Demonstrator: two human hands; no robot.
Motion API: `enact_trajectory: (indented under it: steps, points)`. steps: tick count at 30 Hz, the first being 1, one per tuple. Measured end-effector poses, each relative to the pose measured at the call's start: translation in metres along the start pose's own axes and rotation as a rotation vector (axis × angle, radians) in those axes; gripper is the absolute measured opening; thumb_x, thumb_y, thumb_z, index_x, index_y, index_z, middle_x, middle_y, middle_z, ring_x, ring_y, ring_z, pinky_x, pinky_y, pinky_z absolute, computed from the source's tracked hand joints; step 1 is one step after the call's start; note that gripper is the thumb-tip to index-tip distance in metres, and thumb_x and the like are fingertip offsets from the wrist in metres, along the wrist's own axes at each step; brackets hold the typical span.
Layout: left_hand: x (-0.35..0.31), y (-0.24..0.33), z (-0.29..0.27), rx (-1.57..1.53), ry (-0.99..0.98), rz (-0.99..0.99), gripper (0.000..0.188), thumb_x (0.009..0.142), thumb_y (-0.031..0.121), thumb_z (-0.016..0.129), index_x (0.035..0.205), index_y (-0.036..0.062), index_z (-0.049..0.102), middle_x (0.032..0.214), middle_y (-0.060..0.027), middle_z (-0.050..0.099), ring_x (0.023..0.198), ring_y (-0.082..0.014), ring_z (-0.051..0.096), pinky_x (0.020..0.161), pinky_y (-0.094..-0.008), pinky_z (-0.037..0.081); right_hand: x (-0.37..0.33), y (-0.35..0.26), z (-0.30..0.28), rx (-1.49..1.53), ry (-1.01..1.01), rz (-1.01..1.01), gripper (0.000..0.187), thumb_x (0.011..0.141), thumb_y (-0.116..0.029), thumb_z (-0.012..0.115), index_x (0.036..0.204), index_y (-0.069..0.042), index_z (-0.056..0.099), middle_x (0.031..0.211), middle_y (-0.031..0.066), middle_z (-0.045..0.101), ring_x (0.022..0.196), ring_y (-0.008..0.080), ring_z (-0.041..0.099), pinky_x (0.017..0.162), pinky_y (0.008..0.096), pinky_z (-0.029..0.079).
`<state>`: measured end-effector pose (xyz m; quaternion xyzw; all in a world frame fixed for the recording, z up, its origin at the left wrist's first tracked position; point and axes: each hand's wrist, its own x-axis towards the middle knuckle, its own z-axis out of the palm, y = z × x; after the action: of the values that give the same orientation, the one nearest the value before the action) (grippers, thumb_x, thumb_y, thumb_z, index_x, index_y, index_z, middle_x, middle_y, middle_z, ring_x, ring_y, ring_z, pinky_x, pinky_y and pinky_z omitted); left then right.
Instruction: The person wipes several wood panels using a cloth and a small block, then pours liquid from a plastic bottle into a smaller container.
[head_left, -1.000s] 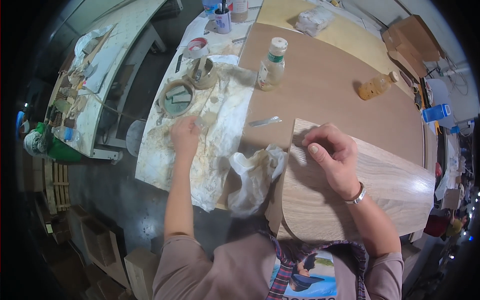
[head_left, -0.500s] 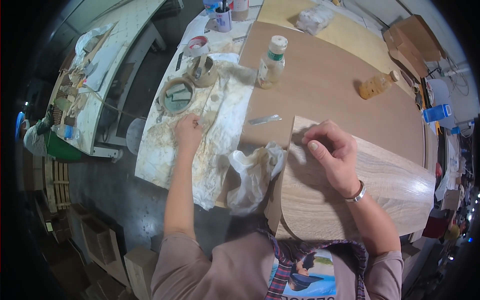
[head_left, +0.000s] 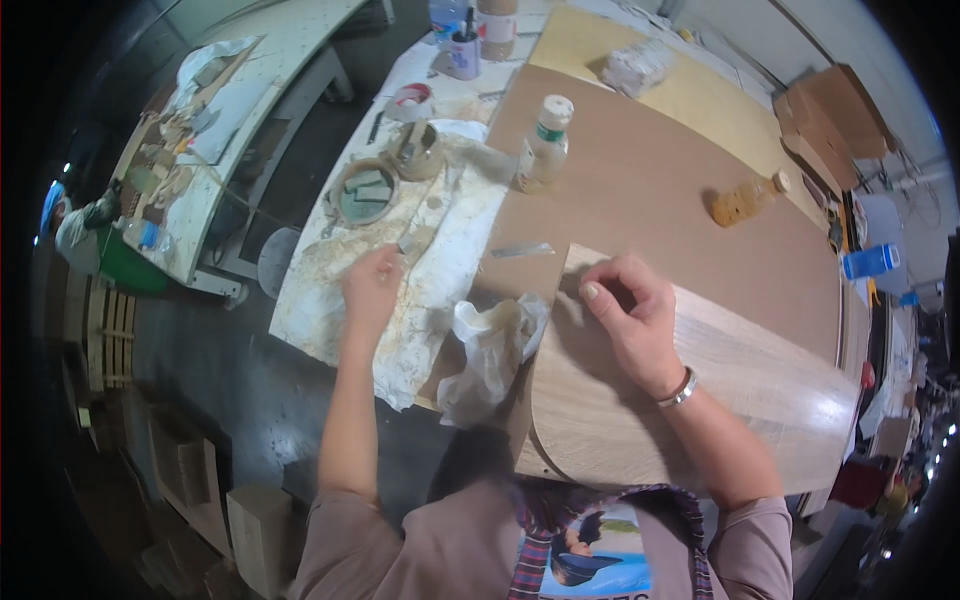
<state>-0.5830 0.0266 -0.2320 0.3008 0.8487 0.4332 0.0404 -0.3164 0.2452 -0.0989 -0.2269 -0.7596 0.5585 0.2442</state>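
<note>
My left hand (head_left: 370, 288) is over the stained white cloth (head_left: 335, 300), its fingers pinched together. A small grey flat piece (head_left: 405, 243) shows at the fingertips; its kind is too small to tell. Above the wood-grain panel (head_left: 740, 385), near its far left corner, my right hand (head_left: 635, 312) is closed, with fingers curled toward the thumb. What it holds, if anything, is hidden. A thin metal blade or strip (head_left: 522, 250) lies beyond the panel. Crumpled white plastic (head_left: 480, 375) hangs beside the panel's left edge.
Past my left hand stand a round pot with greenish blocks (head_left: 364, 218) and a metal can (head_left: 415, 165). A capped bottle (head_left: 541, 165) stands on the brown board (head_left: 640, 190); an amber bottle (head_left: 742, 205) lies farther right. A cardboard box (head_left: 835, 115) is at the far right.
The whole view has shifted slightly. My left hand has drawn back a little toward me. The right hand keeps its curled shape over the panel, slightly lower and farther left in the picture.
</note>
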Motion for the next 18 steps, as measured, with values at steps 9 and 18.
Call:
enact_trajectory:
  steps: [9, 18]
  points:
    - [0.082, 0.076, 0.061, -0.129, -0.276, 0.258, 0.059, 0.078, 0.012, 0.081, 0.131, -0.0004, 0.059, 0.121, -0.0173, 0.066, 0.104, -0.0287, 0.066, 0.089, -0.0379, 0.053, 0.065, -0.027, 0.0, -0.079, 0.022, 0.157, 0.015, 0.092, -0.011, 0.066, 0.097, 0.003, 0.067, 0.079, 0.0097, 0.066, 0.072, 0.0182, 0.064, 0.069, 0.0323, 0.053]
    - [0.19, 0.099, 0.199, -0.186, -0.435, 0.497, 0.083, 0.075, 0.036, 0.084, 0.141, 0.0056, 0.043, 0.134, -0.0206, 0.056, 0.12, -0.0397, 0.058, 0.099, -0.0463, 0.049, 0.241, -0.004, 0.037, -1.2, 0.081, 0.2, 0.048, 0.091, -0.049, 0.065, 0.092, -0.001, 0.071, 0.078, 0.0193, 0.07, 0.073, 0.0356, 0.069, 0.068, 0.0445, 0.055]
